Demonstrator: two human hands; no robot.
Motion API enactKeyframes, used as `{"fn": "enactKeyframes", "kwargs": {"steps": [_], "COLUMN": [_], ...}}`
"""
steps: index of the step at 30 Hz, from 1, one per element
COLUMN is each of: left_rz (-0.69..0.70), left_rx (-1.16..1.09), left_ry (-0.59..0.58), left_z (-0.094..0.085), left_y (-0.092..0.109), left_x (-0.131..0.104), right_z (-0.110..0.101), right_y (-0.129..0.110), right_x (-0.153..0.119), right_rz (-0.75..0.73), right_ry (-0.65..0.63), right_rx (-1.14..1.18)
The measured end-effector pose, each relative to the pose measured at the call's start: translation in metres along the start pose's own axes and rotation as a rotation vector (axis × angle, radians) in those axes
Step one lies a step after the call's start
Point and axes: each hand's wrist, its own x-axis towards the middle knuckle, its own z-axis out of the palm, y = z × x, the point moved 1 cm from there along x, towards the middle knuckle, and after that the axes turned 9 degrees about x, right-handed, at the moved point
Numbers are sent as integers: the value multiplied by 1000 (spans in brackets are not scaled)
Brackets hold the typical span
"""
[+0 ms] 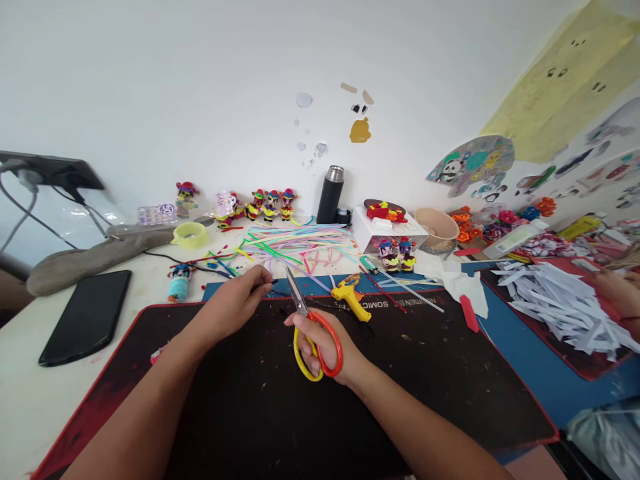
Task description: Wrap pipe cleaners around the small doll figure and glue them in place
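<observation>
My right hand [325, 343] is wrapped round the handles of a pair of scissors [299, 300], one loop red and one yellow, with the blades pointing up and away. To its left, my left hand [247, 293] pinches a small dark piece [274, 282] between thumb and fingers; what it is cannot be made out. Both hands are above the far part of a black mat [280, 413] with a red edge. Just right of the blades lies a yellow glue gun [353, 299]. Beyond my hands is a heap of pastel pipe cleaners [295, 241].
A phone [86, 317] and a small blue figure [178, 285] are at the left. Along the wall stand more figures [271, 205], a black flask [330, 197] and a white box [365, 230]. At right, another person's hand [617, 293] is by white paper strips [565, 303].
</observation>
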Motion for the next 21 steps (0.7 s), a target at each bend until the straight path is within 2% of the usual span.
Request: {"fn": "enactKeyframes", "kwargs": {"steps": [6, 12, 21], "left_rz": [48, 129, 111], "left_rx": [115, 72, 173], "left_ry": [-153, -256, -278], "left_z": [9, 19, 29], "left_y": [-6, -2, -6], "left_x": [-1, -6, -2], "right_z": [4, 1, 1], "right_y": [-2, 0, 1], "right_x": [2, 4, 4], "right_rz": [-17, -28, -33], "right_ry": [34, 103, 82], "right_rx": [2, 30, 34]}}
